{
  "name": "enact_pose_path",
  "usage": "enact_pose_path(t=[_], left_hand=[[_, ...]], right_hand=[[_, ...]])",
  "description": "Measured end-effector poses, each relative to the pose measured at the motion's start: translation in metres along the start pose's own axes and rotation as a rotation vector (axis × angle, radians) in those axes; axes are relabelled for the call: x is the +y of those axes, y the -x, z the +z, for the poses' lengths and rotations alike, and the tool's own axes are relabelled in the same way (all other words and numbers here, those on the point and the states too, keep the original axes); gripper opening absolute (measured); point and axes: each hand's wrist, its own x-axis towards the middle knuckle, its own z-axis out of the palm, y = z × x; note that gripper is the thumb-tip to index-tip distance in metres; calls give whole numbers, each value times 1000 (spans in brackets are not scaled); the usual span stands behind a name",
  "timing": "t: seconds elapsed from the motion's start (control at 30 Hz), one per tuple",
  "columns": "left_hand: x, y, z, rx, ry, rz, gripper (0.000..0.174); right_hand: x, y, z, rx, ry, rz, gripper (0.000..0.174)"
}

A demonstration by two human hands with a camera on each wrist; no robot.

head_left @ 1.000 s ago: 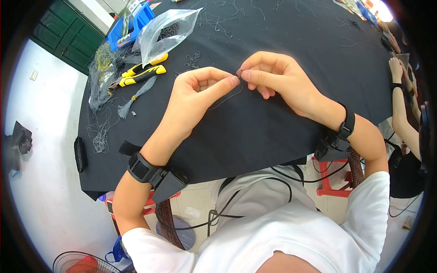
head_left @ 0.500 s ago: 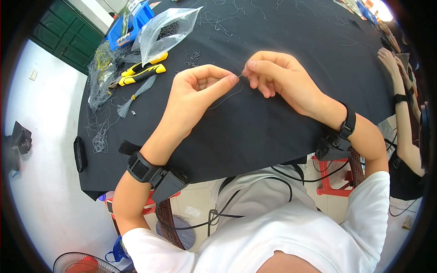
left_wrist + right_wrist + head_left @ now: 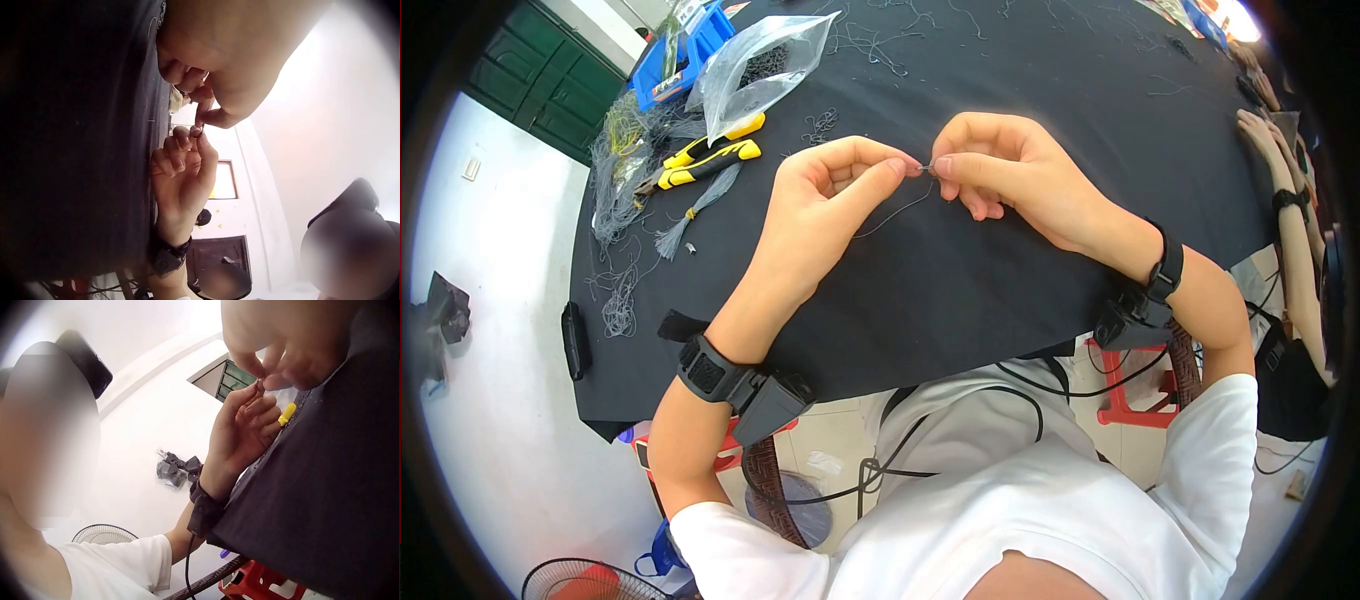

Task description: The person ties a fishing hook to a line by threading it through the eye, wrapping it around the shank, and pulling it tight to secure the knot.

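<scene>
Between the two hands runs a thin grey cord (image 3: 897, 212), its loose end curving down over the black cloth below the fingertips. My left hand (image 3: 820, 205) pinches it between thumb and index finger. Fingertips almost meeting it, my right hand (image 3: 1025, 175) pinches the same cord with thumb and index finger, its other fingers loosely bent. In the left wrist view the right hand (image 3: 184, 181) faces the left one at the pinch point. The right wrist view shows the left hand (image 3: 240, 434) from the side; the short piece of cord at the fingertips is mostly hidden.
Yellow-black pliers (image 3: 710, 165) lie left beside a tied bundle of grey cords (image 3: 695, 212) and a tangle of threads (image 3: 620, 180). Behind them are a clear plastic bag (image 3: 730, 95) and a blue bin (image 3: 690, 60). Another person's arm (image 3: 1285, 190) rests at the right edge.
The right hand drew slightly away from the left, then came back and pinches the cord close to the left fingertips. The left thumb has slid back a little. The other person's arm at right shifted.
</scene>
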Motion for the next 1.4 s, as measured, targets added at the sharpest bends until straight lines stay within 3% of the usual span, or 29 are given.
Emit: enact_pose_path(t=[0.27,0.57,0.7,0.83,0.97,1.07,1.2,1.3,1.4], left_hand=[[-4,0,-1,-4,-58,-41,12],[-5,-3,1,33,-86,68,9],[2,-8,-18,296,-534,306,17],[10,-15,-73,508,-747,299,27],[26,-10,-116,889,-1135,141,33],[40,-3,-121,1046,-1321,0,34],[46,2,-132,1190,-1464,-112,30],[47,11,-143,1167,-1634,-162,29],[45,9,-144,1140,-1685,217,22]], right_hand=[[-1,1,1,-2,34,8,15],[-3,2,2,-33,57,39,15],[-1,2,-1,-33,35,0,12],[-3,2,2,-24,2,13,8],[-1,0,0,-59,-8,15,10],[-1,1,-1,-66,-8,22,10],[-1,2,-1,-87,-25,19,11],[0,2,-2,-99,-47,16,11],[1,2,-2,-110,-46,21,11]])
